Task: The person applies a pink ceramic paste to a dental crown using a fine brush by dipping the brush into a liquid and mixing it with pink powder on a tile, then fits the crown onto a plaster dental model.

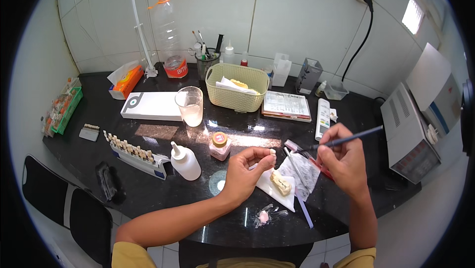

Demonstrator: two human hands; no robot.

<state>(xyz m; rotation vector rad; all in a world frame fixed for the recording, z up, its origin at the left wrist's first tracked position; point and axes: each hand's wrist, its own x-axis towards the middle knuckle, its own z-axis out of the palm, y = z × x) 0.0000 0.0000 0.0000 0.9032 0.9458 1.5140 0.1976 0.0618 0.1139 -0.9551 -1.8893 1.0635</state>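
Note:
My left hand [243, 173] pinches a small whitish tooth-like piece [272, 153] between thumb and fingertips. In my right hand [345, 161] is a thin dark-handled brush [363, 133], its tip pointing left toward that piece but apart from it. Below the hands, a cream-coloured dental cast [280, 183] lies on a white paper [270, 189]. Beside it, a slim metal tool [297, 171] rests on a grey-patterned sheet [308, 170]. A toothbrush [293, 145] and a purple-handled tool [304, 209] are close by. Some pink material [263, 216] sits nearer me.
Left of my hands stand a white squeeze bottle [186, 164], a pink jar [219, 147], a glass [190, 105] and a tooth shade rack [136, 156]. Behind are a green basket [235, 101] and a booklet [286, 105]. A boxy appliance [408, 134] stands at right.

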